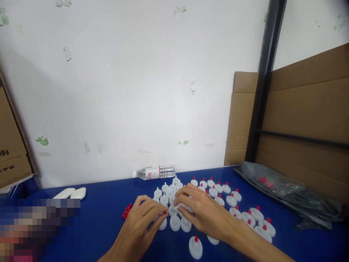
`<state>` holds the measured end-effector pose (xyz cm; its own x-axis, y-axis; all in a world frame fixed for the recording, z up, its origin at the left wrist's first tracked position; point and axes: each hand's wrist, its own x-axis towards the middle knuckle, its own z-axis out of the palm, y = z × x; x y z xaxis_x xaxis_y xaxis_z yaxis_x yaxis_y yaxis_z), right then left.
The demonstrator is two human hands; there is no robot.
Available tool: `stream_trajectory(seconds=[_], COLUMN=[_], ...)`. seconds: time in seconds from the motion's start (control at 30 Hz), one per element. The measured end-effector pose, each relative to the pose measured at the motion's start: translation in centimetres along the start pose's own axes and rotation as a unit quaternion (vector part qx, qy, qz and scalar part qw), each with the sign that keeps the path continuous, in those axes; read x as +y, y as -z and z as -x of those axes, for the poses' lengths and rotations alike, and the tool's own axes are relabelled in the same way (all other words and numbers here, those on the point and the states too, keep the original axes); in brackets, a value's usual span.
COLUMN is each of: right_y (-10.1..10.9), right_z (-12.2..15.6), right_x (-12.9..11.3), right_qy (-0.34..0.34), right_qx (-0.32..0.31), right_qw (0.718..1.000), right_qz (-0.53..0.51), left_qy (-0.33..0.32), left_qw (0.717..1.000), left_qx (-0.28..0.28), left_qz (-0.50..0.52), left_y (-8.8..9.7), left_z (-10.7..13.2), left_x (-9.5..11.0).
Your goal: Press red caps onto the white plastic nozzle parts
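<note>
My left hand (pixel 140 222) pinches a small red tip cap (pixel 165 212) between thumb and forefinger. Just to its right, my right hand (pixel 200 207) has its fingers closed on a white nozzle lid (pixel 176 206), partly hidden by the fingers. Around and beyond both hands stand several bare white nozzle lids (pixel 175 222). Lids with red tips (pixel 231 199) spread out to the right, and one red-tipped lid (pixel 195 247) lies tilted near the front. A small pile of loose red tip caps (pixel 127 211) sits beside my left hand.
A clear plastic bottle (pixel 155 172) lies against the wall on the blue table (pixel 103 211). Two white oval objects (pixel 78 193) rest at left. Grey plastic bags (pixel 283 193) lie at right, near cardboard (pixel 305 116) and a dark metal post (pixel 263 87). A pixelated patch hides the lower left.
</note>
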<state>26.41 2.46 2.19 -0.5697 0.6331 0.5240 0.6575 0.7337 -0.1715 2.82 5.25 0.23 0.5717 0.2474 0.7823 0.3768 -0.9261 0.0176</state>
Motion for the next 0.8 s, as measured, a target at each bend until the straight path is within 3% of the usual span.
stream_trajectory(seconds=[0.2, 0.37, 0.5, 0.6, 0.7, 0.8], right_y=[-1.3, -1.4, -1.5, -1.5, -1.3, -1.0], right_z=[0.1, 0.1, 0.2, 0.2, 0.2, 0.1], right_x=[-1.2, -1.5, -1.6, -1.5, -1.2, -1.1], right_qy=[0.054, 0.047, 0.059, 0.062, 0.054, 0.074], right_qx=[0.041, 0.074, 0.079, 0.088, 0.094, 0.087], right_qw=[0.997, 0.996, 0.995, 0.994, 0.994, 0.993], right_qz=[0.024, 0.002, -0.001, 0.007, 0.011, 0.018], left_qy=[-0.034, -0.023, 0.006, 0.114, 0.268, 0.355], left_qw=[0.999, 1.000, 0.999, 0.982, 0.928, 0.884], left_qx=[-0.005, 0.013, 0.028, -0.010, -0.062, -0.042], left_qz=[-0.018, -0.016, 0.043, 0.148, 0.251, 0.303], left_y=[-0.5, -0.7, -0.4, 0.1, 0.4, 0.2], left_z=[0.0, 0.2, 0.2, -0.2, -0.6, -0.6], left_x=[0.9, 0.8, 0.8, 1.0, 1.1, 1.1])
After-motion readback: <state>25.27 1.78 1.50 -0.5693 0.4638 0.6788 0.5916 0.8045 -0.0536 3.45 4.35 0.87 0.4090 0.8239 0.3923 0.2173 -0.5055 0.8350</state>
